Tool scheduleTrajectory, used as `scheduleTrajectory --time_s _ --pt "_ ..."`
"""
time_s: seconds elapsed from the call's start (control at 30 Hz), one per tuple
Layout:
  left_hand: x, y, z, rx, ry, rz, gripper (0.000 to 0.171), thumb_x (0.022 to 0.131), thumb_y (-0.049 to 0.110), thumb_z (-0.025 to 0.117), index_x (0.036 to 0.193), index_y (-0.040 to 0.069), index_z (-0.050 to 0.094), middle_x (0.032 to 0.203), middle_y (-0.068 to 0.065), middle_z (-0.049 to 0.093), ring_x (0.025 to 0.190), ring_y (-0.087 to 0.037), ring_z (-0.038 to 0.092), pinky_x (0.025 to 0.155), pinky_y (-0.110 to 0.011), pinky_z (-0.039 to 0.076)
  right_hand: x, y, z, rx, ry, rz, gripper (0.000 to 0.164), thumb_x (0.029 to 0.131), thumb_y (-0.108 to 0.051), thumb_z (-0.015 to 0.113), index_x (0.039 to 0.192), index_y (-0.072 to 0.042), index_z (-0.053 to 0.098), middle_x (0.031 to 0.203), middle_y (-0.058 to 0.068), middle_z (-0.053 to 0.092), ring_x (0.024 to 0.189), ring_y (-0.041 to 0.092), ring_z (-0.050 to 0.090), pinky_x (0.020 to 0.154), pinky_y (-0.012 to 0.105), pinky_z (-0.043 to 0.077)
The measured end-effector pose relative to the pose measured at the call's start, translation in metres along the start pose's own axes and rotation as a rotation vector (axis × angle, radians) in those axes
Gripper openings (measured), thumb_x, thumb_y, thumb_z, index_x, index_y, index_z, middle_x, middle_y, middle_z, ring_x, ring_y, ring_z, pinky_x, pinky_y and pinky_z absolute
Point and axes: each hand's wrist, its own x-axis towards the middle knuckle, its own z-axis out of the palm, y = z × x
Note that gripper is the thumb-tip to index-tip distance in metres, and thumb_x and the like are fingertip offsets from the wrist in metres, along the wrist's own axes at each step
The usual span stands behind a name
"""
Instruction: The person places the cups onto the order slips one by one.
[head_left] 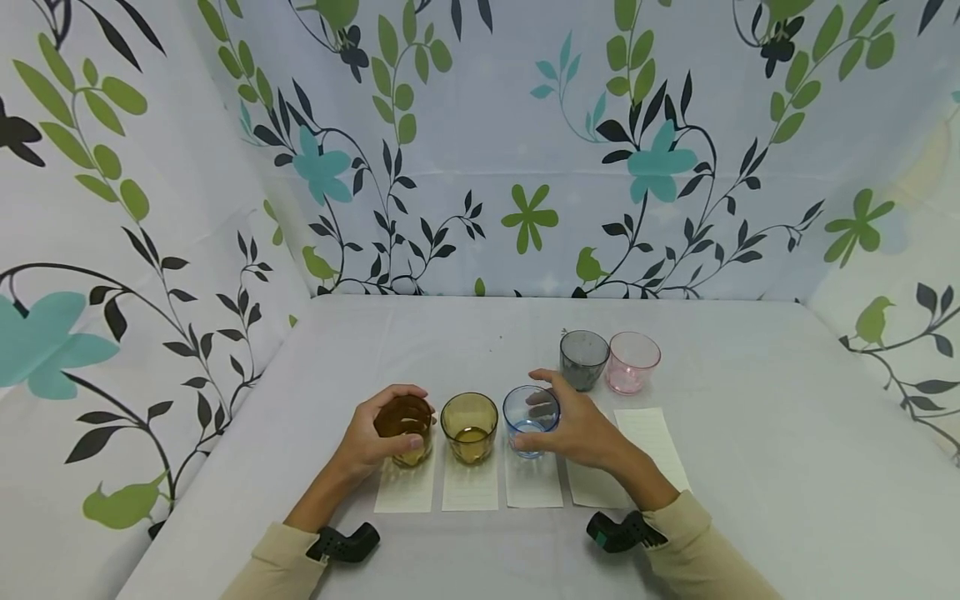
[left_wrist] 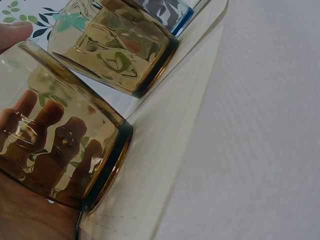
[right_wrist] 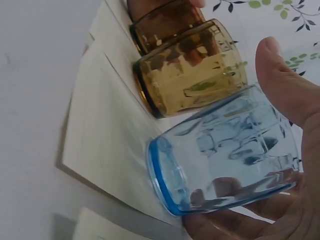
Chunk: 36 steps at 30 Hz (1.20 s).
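Observation:
My left hand (head_left: 365,437) holds a brown glass tumbler (head_left: 403,414), thumb across its near side and fingers behind it. In the left wrist view, those fingers show through the brown tumbler's (left_wrist: 65,125) wall. On the other side, my right hand (head_left: 588,432) holds a light blue tumbler (head_left: 529,408) with the thumb in front and fingers round the back. The blue tumbler's (right_wrist: 225,155) base is close over a paper strip in the right wrist view. Between the hands stands a yellow-amber tumbler (head_left: 469,415), upright at the top of its own strip (head_left: 470,492).
Behind my right hand stand a grey tumbler (head_left: 583,358) and a pink tumbler (head_left: 633,365), side by side. Several pale paper strips lie in a row on the white table (head_left: 787,467), the rightmost strip (head_left: 654,429) set partly behind my right wrist. Leaf-patterned cloth (head_left: 480,167) surrounds the table.

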Motion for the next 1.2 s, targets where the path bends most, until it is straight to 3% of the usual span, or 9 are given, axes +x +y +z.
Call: scheduleTrajectory --time_s 0.23,0.43,0.6,0.83,1.2 --pt "-0.001 -0.001 0.000 0.007 -0.003 0.000 0.053 0.083 -0.001 0.073 0.132 -0.004 0.054 0.121 -0.033 0.059 0.108 -0.028 0.066 0.092 -0.036 0.057 0.001 -0.002 -0.010 -0.035 -0.036 -0.063 0.094 0.082 -0.039 0.085 0.155 -0.014 0.031 0.141 0.017 0.059 0.132 0.037 0.055 0.103 0.059 0.047" --pt "0.000 0.001 0.000 -0.005 0.005 -0.011 0.055 0.082 -0.004 0.072 0.134 -0.008 0.052 0.122 -0.027 0.061 0.109 -0.028 0.066 0.093 -0.037 0.057 0.003 -0.010 -0.022 -0.047 -0.022 -0.128 0.081 0.090 -0.033 0.078 0.154 -0.014 0.034 0.143 0.015 0.057 0.135 0.035 0.052 0.096 0.052 0.053" --pt "0.000 0.001 0.000 0.000 0.002 0.003 0.057 0.082 -0.006 0.071 0.134 -0.014 0.048 0.121 -0.026 0.062 0.108 -0.027 0.066 0.093 -0.038 0.057 0.005 -0.016 -0.034 -0.076 0.040 -0.169 0.072 0.095 -0.029 0.073 0.154 -0.012 0.036 0.144 0.017 0.057 0.133 0.036 0.054 0.096 0.053 0.054" --pt "0.001 0.001 -0.001 -0.009 0.005 -0.005 0.057 0.082 -0.002 0.074 0.133 -0.011 0.050 0.120 -0.023 0.063 0.107 -0.025 0.066 0.093 -0.037 0.057 0.007 -0.020 -0.048 -0.137 0.147 -0.209 0.073 0.097 -0.036 0.069 0.154 -0.006 0.035 0.149 0.019 0.052 0.137 0.039 0.050 0.096 0.056 0.053" --pt "0.000 -0.001 -0.001 -0.031 -0.010 0.003 0.054 0.083 0.000 0.074 0.133 -0.006 0.053 0.120 -0.030 0.061 0.108 -0.032 0.066 0.093 -0.038 0.057 0.014 -0.017 -0.064 -0.212 0.202 -0.138 0.077 0.097 -0.042 0.065 0.157 -0.008 0.030 0.159 0.017 0.038 0.143 0.041 0.041 0.100 0.061 0.049"
